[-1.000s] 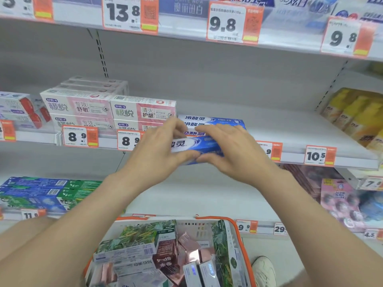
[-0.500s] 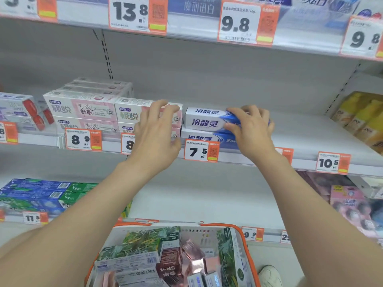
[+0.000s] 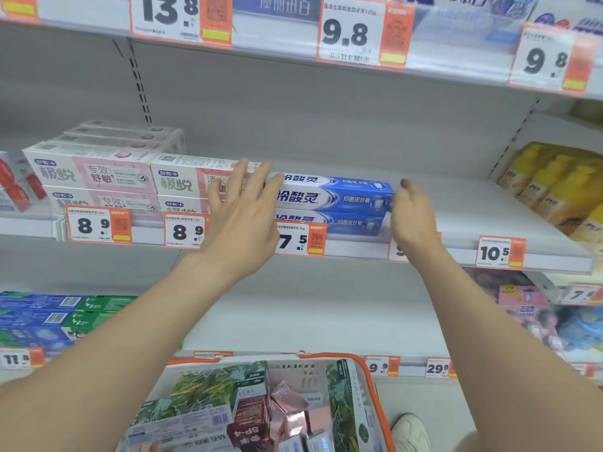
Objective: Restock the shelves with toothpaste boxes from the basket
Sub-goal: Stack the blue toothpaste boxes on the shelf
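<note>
Left hand, fingers spread straight, touching left end of top blue toothpaste box; right hand, fingers loosely bent, touching right end. Box lying stacked at shelf front edge, basket sitting below.

Both my arms reach forward and up, bare forearms apart, wrists nearly level. My left hand is flat, back toward me, fingers straight and fanned upward, thumb angled out to the right. My right hand stands edge-on, fingers loosely bent and turned in toward the left, wrist straight. Neither hand grips anything.
</note>
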Available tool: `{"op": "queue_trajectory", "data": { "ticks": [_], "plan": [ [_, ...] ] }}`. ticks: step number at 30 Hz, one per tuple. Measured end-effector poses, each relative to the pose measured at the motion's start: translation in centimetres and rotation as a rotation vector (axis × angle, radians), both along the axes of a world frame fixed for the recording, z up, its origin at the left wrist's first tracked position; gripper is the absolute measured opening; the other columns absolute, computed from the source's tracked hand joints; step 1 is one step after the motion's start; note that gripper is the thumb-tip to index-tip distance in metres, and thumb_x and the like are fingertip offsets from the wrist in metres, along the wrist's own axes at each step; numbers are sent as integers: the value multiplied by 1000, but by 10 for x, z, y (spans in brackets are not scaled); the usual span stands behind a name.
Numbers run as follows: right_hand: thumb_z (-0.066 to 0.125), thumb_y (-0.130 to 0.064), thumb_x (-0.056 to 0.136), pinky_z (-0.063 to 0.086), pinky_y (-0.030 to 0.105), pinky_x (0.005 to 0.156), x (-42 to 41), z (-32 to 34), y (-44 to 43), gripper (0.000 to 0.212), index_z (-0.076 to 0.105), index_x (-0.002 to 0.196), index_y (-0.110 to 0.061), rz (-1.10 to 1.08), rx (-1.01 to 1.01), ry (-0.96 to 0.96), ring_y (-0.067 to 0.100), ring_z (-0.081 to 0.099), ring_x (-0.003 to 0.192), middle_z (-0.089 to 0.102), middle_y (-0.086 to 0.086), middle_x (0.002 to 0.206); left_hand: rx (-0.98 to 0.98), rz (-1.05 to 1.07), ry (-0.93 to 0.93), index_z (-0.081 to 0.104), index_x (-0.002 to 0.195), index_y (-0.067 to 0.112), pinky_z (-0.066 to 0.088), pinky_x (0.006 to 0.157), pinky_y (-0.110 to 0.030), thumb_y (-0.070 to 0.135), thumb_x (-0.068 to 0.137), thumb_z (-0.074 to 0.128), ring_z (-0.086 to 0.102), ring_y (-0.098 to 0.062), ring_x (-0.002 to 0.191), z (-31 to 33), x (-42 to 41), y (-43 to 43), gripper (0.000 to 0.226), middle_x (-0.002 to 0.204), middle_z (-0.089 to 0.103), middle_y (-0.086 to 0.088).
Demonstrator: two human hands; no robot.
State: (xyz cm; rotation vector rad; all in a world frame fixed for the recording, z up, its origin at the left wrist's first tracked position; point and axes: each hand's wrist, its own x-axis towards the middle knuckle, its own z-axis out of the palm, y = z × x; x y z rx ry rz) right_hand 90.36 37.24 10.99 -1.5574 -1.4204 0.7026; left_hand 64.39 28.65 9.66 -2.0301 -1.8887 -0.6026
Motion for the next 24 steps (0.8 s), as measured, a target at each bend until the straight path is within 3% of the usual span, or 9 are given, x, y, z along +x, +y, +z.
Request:
{"op": "queue_trajectory", "data": {
  "ticks": [2,6,11,15,18,24],
  "plan": [
    [48,-8,90,53,25,69,2,-4,-6,48,57,137,-14,158,-30,-109,26,70,99,72,-2,104,-4,2,35,31,159,17,22,116,-70,19,90,65,13,-40,157,-2,4,-1,76,170,22,-7],
    [55,3,82,45,12,60,4,-12,-3,48,62,120,-25,221,40,-267,12,64,85,70,-11,97,-5,40,89,27,161,16,20,116,-71,19,90,65,12,-43,157,-6,7,0,81,171,21,-7],
    [55,-8,86,49,30,66,6,-16,-3,36,64,117,-25,199,69,-255,18,64,79,73,-5,91,14,75,168,27,161,10,22,112,-73,14,85,65,18,-47,154,-12,9,0,85,166,30,-9],
    [61,-18,85,59,43,91,9,-16,-5,24,68,104,-30,164,130,-212,18,76,83,79,-9,85,11,80,177,26,161,10,22,112,-74,13,84,67,17,-46,154,-14,8,0,87,166,31,-9],
    [65,-3,92,60,42,90,11,-16,-7,24,71,105,-23,176,108,-164,12,77,76,80,-5,82,0,82,173,26,161,10,23,112,-75,14,84,68,17,-46,155,-13,8,-1,88,166,31,-10],
    [65,-1,95,61,40,82,14,-13,-11,23,70,102,-23,167,112,-179,9,77,78,80,-4,83,-3,92,183,26,161,10,22,112,-74,13,84,69,17,-46,155,-14,8,-2,88,167,29,-12]
  ]
}}
